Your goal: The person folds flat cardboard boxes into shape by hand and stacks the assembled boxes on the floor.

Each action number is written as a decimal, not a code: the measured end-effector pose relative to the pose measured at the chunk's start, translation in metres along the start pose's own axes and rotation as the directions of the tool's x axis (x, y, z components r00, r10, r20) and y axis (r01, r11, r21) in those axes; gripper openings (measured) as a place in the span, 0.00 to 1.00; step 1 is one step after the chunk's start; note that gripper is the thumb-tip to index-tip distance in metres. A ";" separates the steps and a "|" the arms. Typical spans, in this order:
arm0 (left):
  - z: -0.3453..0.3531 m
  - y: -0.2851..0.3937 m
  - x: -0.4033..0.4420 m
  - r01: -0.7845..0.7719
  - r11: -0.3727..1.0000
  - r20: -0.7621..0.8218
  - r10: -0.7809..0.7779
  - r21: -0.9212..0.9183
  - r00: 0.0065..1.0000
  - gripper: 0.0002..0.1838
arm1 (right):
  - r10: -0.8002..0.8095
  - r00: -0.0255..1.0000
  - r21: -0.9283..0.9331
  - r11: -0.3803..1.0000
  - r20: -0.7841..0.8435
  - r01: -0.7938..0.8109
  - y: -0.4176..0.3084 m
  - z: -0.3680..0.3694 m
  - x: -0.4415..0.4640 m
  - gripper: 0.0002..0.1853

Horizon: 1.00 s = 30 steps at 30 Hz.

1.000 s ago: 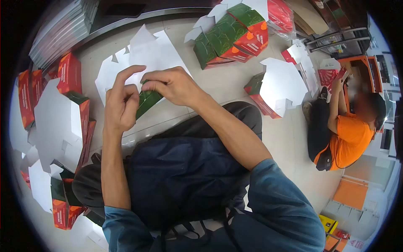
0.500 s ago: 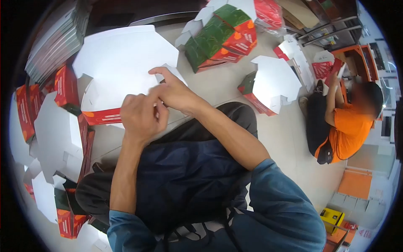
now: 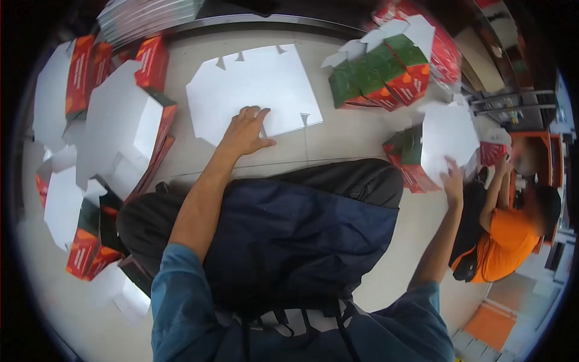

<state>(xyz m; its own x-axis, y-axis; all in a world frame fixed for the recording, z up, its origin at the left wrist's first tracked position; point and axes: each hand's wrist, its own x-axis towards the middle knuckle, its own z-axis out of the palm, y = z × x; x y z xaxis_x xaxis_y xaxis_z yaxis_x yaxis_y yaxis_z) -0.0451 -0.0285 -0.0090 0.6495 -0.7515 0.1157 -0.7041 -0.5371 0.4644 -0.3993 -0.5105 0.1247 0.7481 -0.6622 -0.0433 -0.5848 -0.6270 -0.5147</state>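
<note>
A flat white cardboard sheet with small notches along its edges lies on the floor in front of my crossed legs. My left hand rests at its near edge, fingers spread, the thumb pointing right. Off to the right, my right hand, slightly blurred, is at a white-lidded carton with green and red sides. Its fingers are apart in front of the carton's white panel; whether they touch it is unclear.
Folded red and green cartons crowd the left. A row of nested green and red cartons stands at the upper right, near a red plastic-wrapped bundle. A person in an orange shirt sits at right. Stacked flat sheets lie upper left.
My hands have parted: the right swung far right to the carton, the left stays at the sheet. A flat sheet shows where a part-folded carton with a red wall was. The view has turned.
</note>
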 end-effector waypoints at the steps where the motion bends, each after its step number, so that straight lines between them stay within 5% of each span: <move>1: 0.004 -0.005 -0.003 0.009 0.999 0.052 -0.011 0.046 0.999 0.33 | 0.138 0.987 0.003 0.990 0.084 -0.139 0.010 -0.002 -0.004 0.32; 5: 0.010 -0.020 0.003 0.087 0.996 0.177 -0.088 0.018 0.980 0.35 | 0.461 0.872 0.304 0.818 0.163 -0.489 -0.013 -0.002 -0.020 0.30; 6: 0.008 -0.020 0.002 0.094 0.996 0.174 -0.093 0.001 0.980 0.34 | 0.438 0.888 0.273 0.845 0.140 -0.460 -0.007 -0.006 -0.020 0.25; 8: 0.003 -0.020 0.002 0.109 0.993 0.163 -0.102 -0.038 0.981 0.32 | 0.159 0.986 -0.214 0.966 0.053 -0.144 0.045 -0.026 -0.014 0.21; 9: 0.002 -0.025 0.005 0.160 0.987 0.047 -0.159 -0.009 0.986 0.31 | -0.002 0.999 -0.458 0.889 0.035 0.018 0.073 -0.035 -0.009 0.19; 11: 0.002 -0.043 0.010 0.280 0.959 -0.182 -0.270 0.034 0.946 0.30 | -0.176 0.937 -0.408 0.912 -0.300 0.041 -0.082 -0.031 -0.043 0.13; 13: -0.021 -0.053 0.013 0.714 0.700 -0.308 -0.681 -0.008 0.664 0.39 | -0.117 0.913 0.087 0.983 -0.391 0.163 -0.182 0.002 -0.041 0.10; 14: -0.023 -0.064 0.011 0.815 0.554 -0.277 -0.821 -0.170 0.500 0.42 | -0.192 0.937 0.225 0.938 -0.292 0.263 -0.231 0.028 -0.037 0.11; 15: -0.025 -0.073 0.010 0.867 0.378 -0.217 -0.922 -0.325 0.320 0.46 | -0.122 0.992 0.502 0.856 -0.033 0.122 -0.282 0.058 -0.032 0.13; 16: -0.022 -0.077 0.010 0.864 0.348 -0.188 -0.936 -0.365 0.297 0.47 | -0.307 0.951 0.453 0.854 0.039 0.257 -0.296 0.106 -0.007 0.15; 17: -0.017 -0.081 0.009 0.857 0.314 -0.159 -0.949 -0.408 0.273 0.47 | -0.305 0.911 0.458 0.876 0.279 0.153 -0.316 0.144 0.018 0.19; 18: -0.016 -0.087 0.008 0.848 0.278 -0.131 -0.960 -0.451 0.246 0.48 | -0.299 0.848 0.238 0.948 0.437 0.212 -0.321 0.189 0.056 0.27; 19: -0.018 -0.088 0.006 0.831 0.279 -0.107 -0.960 -0.481 0.261 0.48 | -0.298 0.820 0.150 0.955 0.489 0.257 -0.305 0.247 0.095 0.33; 21: -0.020 -0.087 0.006 0.797 0.279 -0.060 -0.954 -0.536 0.294 0.48 | -0.168 0.937 -0.244 0.938 0.307 0.248 -0.248 0.344 0.147 0.36; 23: -0.018 -0.098 0.009 0.737 0.182 0.015 -0.968 -0.651 0.252 0.45 | 0.164 0.975 -0.308 0.945 0.153 -0.111 -0.267 0.353 0.128 0.39; 26: -0.013 -0.117 0.008 0.709 0.142 0.053 -0.968 -0.691 0.245 0.39 | 0.171 0.982 -0.269 0.952 0.085 -0.143 -0.280 0.347 0.111 0.40; 27: -0.010 -0.118 0.006 0.714 0.149 0.055 -0.966 -0.684 0.254 0.37 | 0.201 0.964 -0.154 0.972 0.172 -0.175 -0.265 0.356 0.120 0.39; 30: -0.019 -0.104 0.004 0.495 0.061 0.184 -0.883 -0.866 0.431 0.29 | 0.211 0.912 0.173 0.943 0.351 -0.285 -0.219 0.367 0.161 0.34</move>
<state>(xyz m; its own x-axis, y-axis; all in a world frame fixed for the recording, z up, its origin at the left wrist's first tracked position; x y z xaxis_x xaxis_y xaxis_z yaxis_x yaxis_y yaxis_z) 0.0363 0.0315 -0.0404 0.8490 0.0802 -0.5223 0.5276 -0.0730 0.8463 -0.0359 -0.3291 -0.0836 0.6695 -0.5918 -0.4489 -0.7098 -0.3316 -0.6214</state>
